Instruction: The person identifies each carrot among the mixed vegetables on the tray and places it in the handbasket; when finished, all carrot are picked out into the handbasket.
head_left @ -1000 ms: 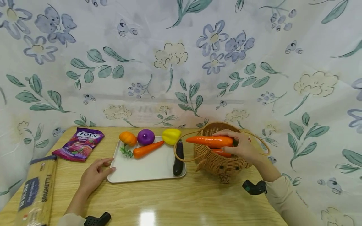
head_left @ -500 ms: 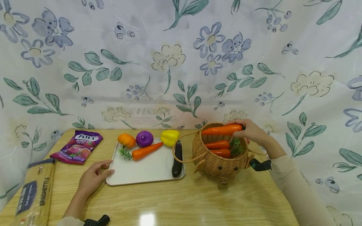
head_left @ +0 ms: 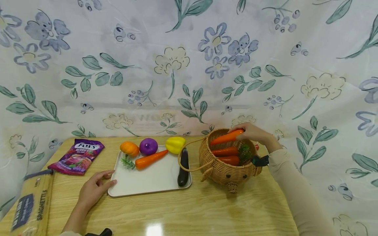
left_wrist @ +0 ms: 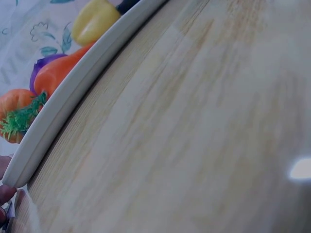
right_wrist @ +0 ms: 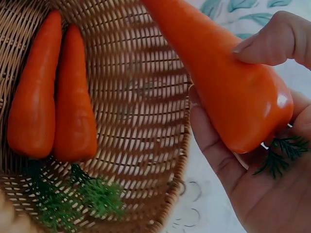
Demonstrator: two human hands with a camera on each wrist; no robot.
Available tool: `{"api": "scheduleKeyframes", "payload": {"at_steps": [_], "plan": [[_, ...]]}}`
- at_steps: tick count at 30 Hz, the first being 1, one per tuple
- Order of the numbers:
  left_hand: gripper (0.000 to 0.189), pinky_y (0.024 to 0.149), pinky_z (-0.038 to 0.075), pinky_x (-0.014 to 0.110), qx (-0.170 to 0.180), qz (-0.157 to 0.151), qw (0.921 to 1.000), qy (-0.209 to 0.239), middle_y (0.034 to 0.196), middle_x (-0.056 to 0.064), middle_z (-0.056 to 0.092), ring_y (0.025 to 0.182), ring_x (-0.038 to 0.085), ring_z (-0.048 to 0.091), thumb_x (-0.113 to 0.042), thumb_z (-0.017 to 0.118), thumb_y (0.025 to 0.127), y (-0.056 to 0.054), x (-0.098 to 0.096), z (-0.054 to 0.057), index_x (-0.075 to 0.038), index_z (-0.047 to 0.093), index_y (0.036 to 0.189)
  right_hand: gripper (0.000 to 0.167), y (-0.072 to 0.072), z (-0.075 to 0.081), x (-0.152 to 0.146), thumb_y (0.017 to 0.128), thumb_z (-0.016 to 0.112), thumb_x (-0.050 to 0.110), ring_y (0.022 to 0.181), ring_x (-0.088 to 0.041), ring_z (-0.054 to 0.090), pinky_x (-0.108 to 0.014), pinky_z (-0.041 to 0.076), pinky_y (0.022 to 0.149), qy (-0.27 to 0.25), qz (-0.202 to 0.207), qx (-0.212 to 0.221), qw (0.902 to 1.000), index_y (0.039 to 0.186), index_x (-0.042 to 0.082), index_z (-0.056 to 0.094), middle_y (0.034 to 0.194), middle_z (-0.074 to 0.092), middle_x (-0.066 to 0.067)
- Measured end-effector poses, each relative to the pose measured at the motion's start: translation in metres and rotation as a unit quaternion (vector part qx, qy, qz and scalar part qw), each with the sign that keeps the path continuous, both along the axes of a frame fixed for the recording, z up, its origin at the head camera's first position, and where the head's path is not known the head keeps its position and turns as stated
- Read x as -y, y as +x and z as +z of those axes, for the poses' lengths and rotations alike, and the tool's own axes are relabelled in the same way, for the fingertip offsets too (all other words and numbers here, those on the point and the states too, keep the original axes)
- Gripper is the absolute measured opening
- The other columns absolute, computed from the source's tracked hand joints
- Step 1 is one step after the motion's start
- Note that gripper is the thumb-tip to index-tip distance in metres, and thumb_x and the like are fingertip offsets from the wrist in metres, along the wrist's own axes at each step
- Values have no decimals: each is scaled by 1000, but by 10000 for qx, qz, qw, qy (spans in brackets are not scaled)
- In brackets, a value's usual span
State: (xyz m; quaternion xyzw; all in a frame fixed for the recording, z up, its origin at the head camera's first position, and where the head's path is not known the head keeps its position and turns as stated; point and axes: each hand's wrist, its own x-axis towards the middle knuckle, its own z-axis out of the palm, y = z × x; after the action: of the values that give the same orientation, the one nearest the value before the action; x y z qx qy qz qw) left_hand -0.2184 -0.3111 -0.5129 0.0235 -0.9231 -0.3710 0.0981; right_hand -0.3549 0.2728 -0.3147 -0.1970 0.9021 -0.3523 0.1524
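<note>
My right hand [head_left: 251, 132] grips a large orange carrot [right_wrist: 228, 77] by its thick end, thumb on one side and fingers on the other. The carrot slants over the back of a wicker basket [head_left: 233, 175], its tip down to the left. Two other carrots [right_wrist: 36, 92] with green tops lie side by side inside the basket. At the left side of a white tray [head_left: 141, 183], my left hand [head_left: 93, 188] rests with relaxed fingers, its fingertips right at the rim. On the tray is another carrot [head_left: 150, 160] with a green top.
Along the tray's back sit an orange pumpkin [head_left: 130, 149], a purple round vegetable [head_left: 148, 146] and a yellow pepper [head_left: 175, 145]. An eggplant [head_left: 183, 168] lies by the basket's looped handle [head_left: 189, 170]. A purple candy bag [head_left: 78, 156] and a spaghetti pack [head_left: 33, 203] lie left.
My right hand has carried the carrot from above the basket's front to its back, and the carrot now tilts tip-down. My left hand stays at the tray. The head view has shifted slightly.
</note>
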Motion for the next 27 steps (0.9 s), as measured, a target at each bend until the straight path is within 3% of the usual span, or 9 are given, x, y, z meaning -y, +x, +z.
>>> {"api": "scheduleKeyframes", "payload": {"at_steps": [7,12,15,19,24,27], "plan": [[46,58,32,26,-35,15,10000,-2,108,10,64,66,6,43,-37,71,91,0,1,0,-11,66,128,42,-21,-22,11,87,64,13,85,-24,48,-35,40,72,208,110,-19,9997,127,1,65,127,57,-23],[46,57,31,26,8,66,10000,40,108,11,64,65,6,42,-36,72,90,2,1,-1,-10,66,128,45,-33,-40,19,85,64,12,80,-21,46,-38,42,72,175,130,257,9994,128,-2,64,125,55,-27],[45,57,31,26,-13,93,10000,30,107,10,64,65,6,42,-35,73,90,3,1,-3,-10,66,127,49,-36,-46,23,83,63,9,83,-25,50,-44,45,77,167,86,456,9988,130,-5,61,129,52,-29],[45,57,31,27,-56,103,9999,10,106,9,64,64,5,41,-35,73,90,2,1,-4,-10,67,126,50,-39,-51,26,85,63,10,101,-33,52,-48,46,86,493,158,454,9976,132,-5,59,139,47,-27],[44,56,30,27,-85,136,9999,-9,103,6,63,64,5,41,-35,75,89,2,0,-3,-12,68,125,49,-44,-60,24,83,64,12,95,-28,52,-42,47,82,621,362,344,9968,129,-7,60,129,55,-26],[44,56,31,27,-101,138,9998,55,102,5,62,64,5,41,-35,75,88,1,-2,-2,-12,68,124,47,-43,-65,24,83,67,14,104,-32,57,-46,48,91,556,302,174,9978,125,-7,63,125,60,-25]]}}
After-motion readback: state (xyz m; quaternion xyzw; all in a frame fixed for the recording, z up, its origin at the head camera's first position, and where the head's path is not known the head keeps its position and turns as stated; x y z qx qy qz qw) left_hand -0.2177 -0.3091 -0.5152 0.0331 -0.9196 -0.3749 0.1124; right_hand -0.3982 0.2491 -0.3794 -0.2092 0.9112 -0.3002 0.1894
